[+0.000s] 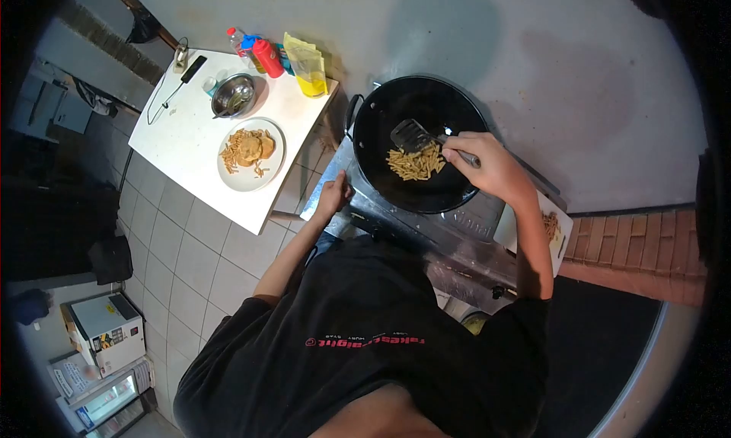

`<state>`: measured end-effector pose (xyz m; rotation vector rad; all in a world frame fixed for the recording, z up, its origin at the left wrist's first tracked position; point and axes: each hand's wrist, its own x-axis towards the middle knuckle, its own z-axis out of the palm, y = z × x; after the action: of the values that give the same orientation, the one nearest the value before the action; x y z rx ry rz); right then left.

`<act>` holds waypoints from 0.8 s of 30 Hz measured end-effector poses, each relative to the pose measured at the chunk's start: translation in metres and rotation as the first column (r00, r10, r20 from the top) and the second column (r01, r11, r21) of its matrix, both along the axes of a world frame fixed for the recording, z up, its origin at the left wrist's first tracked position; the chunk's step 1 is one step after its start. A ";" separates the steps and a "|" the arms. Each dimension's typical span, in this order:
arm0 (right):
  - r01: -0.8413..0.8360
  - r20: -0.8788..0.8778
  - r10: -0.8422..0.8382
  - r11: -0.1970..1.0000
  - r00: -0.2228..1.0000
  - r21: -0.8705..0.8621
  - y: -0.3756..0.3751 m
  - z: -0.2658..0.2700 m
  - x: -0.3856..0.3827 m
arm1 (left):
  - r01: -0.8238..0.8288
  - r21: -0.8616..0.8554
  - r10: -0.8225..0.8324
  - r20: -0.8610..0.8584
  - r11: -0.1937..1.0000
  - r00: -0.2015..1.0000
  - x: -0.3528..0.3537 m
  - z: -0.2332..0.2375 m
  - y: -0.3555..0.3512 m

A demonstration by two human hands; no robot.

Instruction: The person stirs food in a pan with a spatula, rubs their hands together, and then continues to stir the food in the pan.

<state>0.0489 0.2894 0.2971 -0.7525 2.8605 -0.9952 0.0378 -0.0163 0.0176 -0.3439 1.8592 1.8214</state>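
Observation:
My right hand (487, 162) is closed around the handle of a dark slotted spatula (413, 135). The spatula's head is inside a large black wok (373, 167), at the upper edge of a small heap of pale golden, short stick-shaped pieces (415, 164). Below the wok is a metal gas stove (457, 225). Beside the stove's left edge, under the wok's loop handle (352, 114), my left hand (333, 195) is closed with its fingers curled; whether it grips anything is hidden.
A white table (198, 160) on the left holds a plate of food (251, 175), a metal bowl (234, 95), a red squeeze bottle (267, 58) and a yellow-bottomed pouch (308, 72). Right of the stove, brown pieces lie on a white board (563, 236). A wall rises behind the wok.

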 end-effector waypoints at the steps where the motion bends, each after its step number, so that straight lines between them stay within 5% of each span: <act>1: 0.010 0.003 -0.010 1.000 1.000 0.002 0.003 0.005 0.001 | 0.010 0.002 -0.010 0.003 1.000 1.000 0.000 -0.001 0.000; 5: 0.088 0.160 -0.081 0.995 0.984 -0.039 0.017 0.011 -0.011 | -0.006 0.018 0.006 -0.007 1.000 1.000 0.000 0.004 0.001; 7: 0.301 -0.151 -0.294 0.954 0.944 0.022 0.032 -0.007 -0.020 | -0.011 0.003 0.011 0.008 1.000 1.000 0.001 0.006 0.001; 8: 0.297 -0.154 -0.290 0.955 0.944 0.024 0.037 -0.007 -0.026 | -0.014 0.005 0.014 0.006 1.000 1.000 0.001 0.005 0.002; 10: 0.484 0.045 -0.488 0.872 0.872 0.074 0.042 -0.003 -0.035 | -0.039 0.066 0.040 -0.009 0.997 0.999 0.001 0.002 0.003; 13: 0.519 0.111 -0.537 0.840 0.836 0.155 0.049 -0.008 -0.040 | -0.019 0.044 0.020 -0.011 0.999 1.000 0.000 -0.003 0.001; 17: 0.475 0.308 -0.483 0.873 0.820 0.107 0.071 -0.039 -0.056 | -0.015 0.059 0.017 -0.027 0.998 0.999 0.000 -0.009 0.000; 19: 0.552 0.658 -0.376 0.831 0.652 -0.071 0.076 -0.052 -0.060 | -0.005 0.033 0.006 -0.045 0.999 0.999 0.000 -0.006 0.000; 24: 0.554 0.704 -0.153 0.739 0.694 -0.385 0.047 -0.082 -0.039 | -0.006 0.030 0.008 -0.062 1.000 0.998 0.001 0.000 0.000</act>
<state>0.0103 0.3364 0.2149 0.2258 2.1146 -1.7939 0.0391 -0.0162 0.0179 -0.2870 1.8727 1.8821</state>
